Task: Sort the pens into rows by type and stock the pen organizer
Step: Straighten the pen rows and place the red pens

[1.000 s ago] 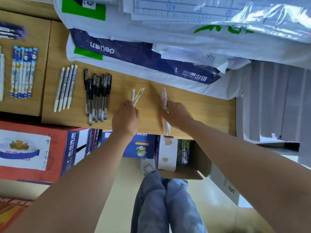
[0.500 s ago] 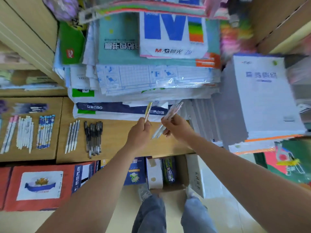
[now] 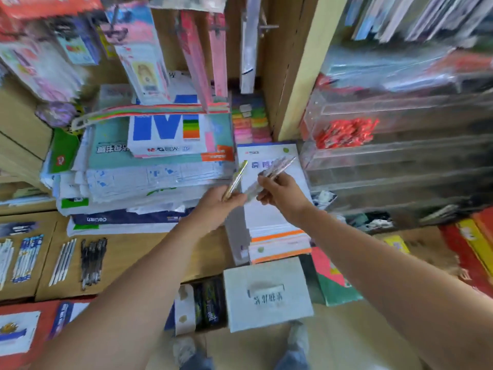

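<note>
A yellow pen (image 3: pixel 236 180) is gripped in the left hand (image 3: pixel 213 206), and pale pens (image 3: pixel 272 172) are gripped in the right hand (image 3: pixel 280 194). Lifted off the surface (image 3: pixel 138 259), they are carried toward the pen organizer (image 3: pixel 400 161) at three o'clock, presumably for stocking.

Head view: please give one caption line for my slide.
Left hand holds a yellow pen, right hand pale pens, near the clear organizer; sorted rows lie on the shelf.

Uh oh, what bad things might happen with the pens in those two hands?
The right hand pinches clear pens with just its fingertips, so one might slip out and fall. The yellow pen in the left hand might land in the organizer row with the red pens, mixing types.
</note>
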Available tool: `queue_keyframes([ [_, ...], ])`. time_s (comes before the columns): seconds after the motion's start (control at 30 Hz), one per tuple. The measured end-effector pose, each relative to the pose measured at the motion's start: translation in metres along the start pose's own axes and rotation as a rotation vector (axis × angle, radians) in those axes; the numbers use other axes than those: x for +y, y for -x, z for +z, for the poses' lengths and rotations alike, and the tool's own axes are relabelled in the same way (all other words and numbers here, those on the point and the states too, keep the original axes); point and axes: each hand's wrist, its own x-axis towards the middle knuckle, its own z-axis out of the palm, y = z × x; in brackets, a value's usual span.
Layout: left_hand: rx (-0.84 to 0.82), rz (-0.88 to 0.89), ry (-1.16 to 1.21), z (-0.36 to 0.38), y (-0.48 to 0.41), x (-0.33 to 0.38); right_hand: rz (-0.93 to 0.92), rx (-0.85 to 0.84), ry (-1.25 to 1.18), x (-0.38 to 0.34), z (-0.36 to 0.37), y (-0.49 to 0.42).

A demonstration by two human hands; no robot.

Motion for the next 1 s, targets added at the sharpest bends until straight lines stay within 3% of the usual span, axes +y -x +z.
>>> queue_keyframes([
  [0.2,-0.009,0.075,-0.071,0.085,-0.008,0.077,0.020,0.014,-0.024,-0.024,-0.101,0.022],
  [0.43,-0.052,0.082,-0.096,0.129,-0.031,0.122,0.036,0.250,-0.025,-0.037,-0.186,0.032],
  [0.77,-0.141,0.147,-0.190,0.155,-0.063,0.139,0.038,0.574,-0.042,-0.043,-0.240,0.016],
  [1.0,-0.125,0.156,-0.148,0.176,-0.085,0.148,0.016,0.680,0.005,-0.057,-0.277,-0.010],
])
